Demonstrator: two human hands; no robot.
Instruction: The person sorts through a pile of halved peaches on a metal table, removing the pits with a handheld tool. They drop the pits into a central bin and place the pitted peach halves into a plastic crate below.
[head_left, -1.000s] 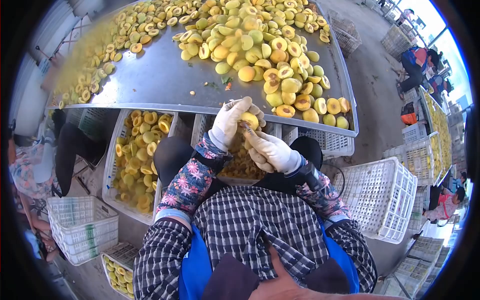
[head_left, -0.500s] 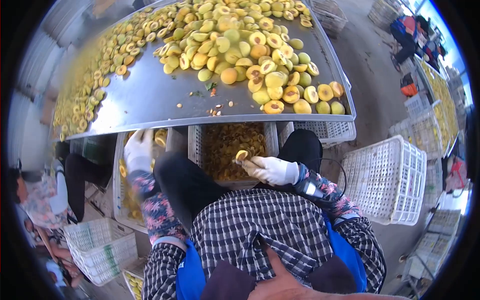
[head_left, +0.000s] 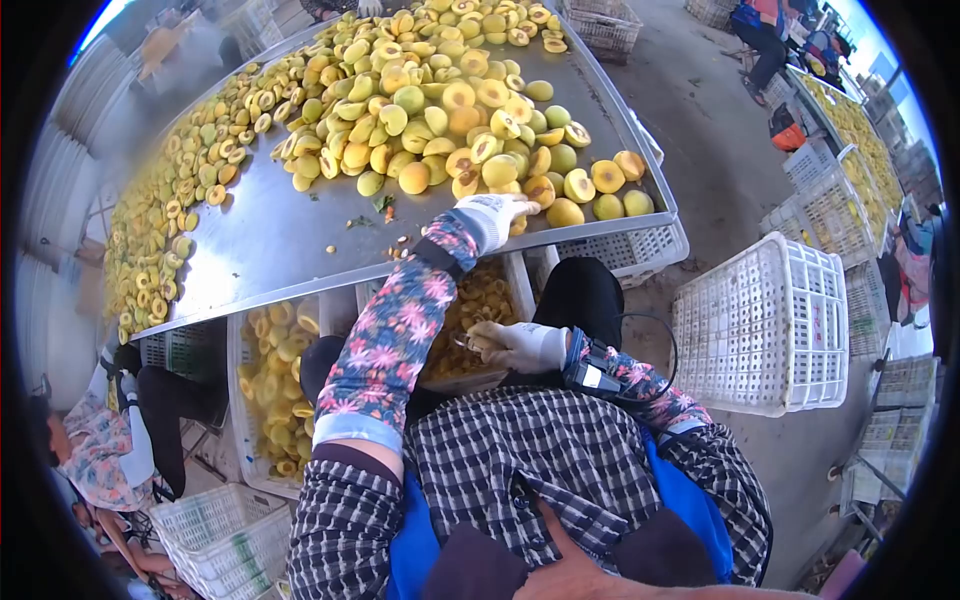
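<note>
My left hand [head_left: 495,218], in a white glove, reaches over the metal table's near edge. Its fingers are stretched out against the halved yellow-green fruit [head_left: 541,191] at the heap's near right part. My right hand [head_left: 528,348], gloved too, is closed above the crate of fruit pieces [head_left: 484,300] between the knees. Something small with a thin, shiny end pokes out of its stained fingertips; I cannot make out what it is. More fruit halves [head_left: 400,120] are heaped on the metal table [head_left: 250,250].
Fruit halves fill a crate [head_left: 278,385] below the table at left. An upright white crate [head_left: 758,325] stands at right, stacked crates [head_left: 225,540] at lower left. A person [head_left: 100,450] sits at left. A bare hand [head_left: 565,575] shows at the bottom; whose is unclear.
My left hand has swung from the left crate up and right onto the table's fruit. The fruit half at my right fingertips no longer shows. The view has shifted.
</note>
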